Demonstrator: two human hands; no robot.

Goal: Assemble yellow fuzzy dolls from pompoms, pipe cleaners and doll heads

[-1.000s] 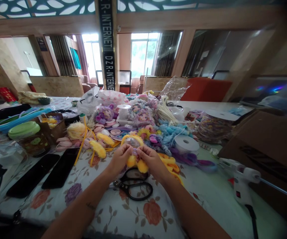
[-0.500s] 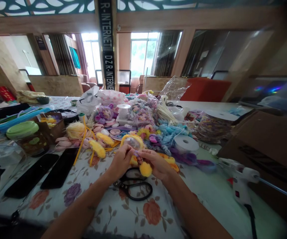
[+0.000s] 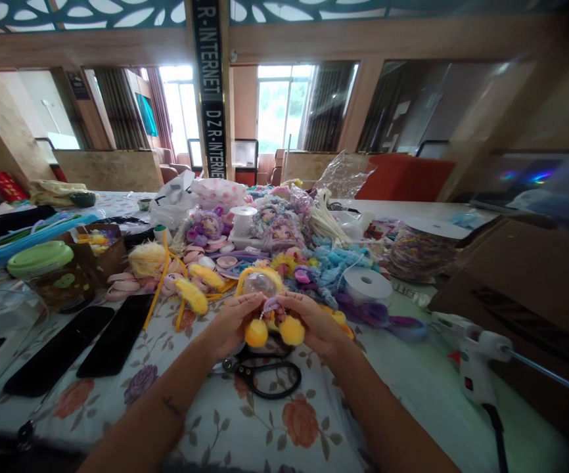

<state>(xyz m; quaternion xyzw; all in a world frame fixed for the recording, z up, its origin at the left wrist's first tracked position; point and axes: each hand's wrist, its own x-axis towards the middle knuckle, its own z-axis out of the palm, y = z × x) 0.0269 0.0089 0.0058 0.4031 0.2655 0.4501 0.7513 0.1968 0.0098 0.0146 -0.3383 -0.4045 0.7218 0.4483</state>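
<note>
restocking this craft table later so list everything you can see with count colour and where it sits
pompoms: two, yellow, held between both hands
clear ball: one, transparent, just beyond the fingertips
scissors: one pair, black, on the tablecloth under the hands
phones: two, black, side by side, left of the hands
glue gun: one, white, right side
ribbon spool: one, white, beyond the right hand
jar: one, green lid, far left
cardboard box: one, brown, right edge
tablecloth: one, pale, floral
left hand: one, on the pompoms
right hand: one, on the pompoms
</note>
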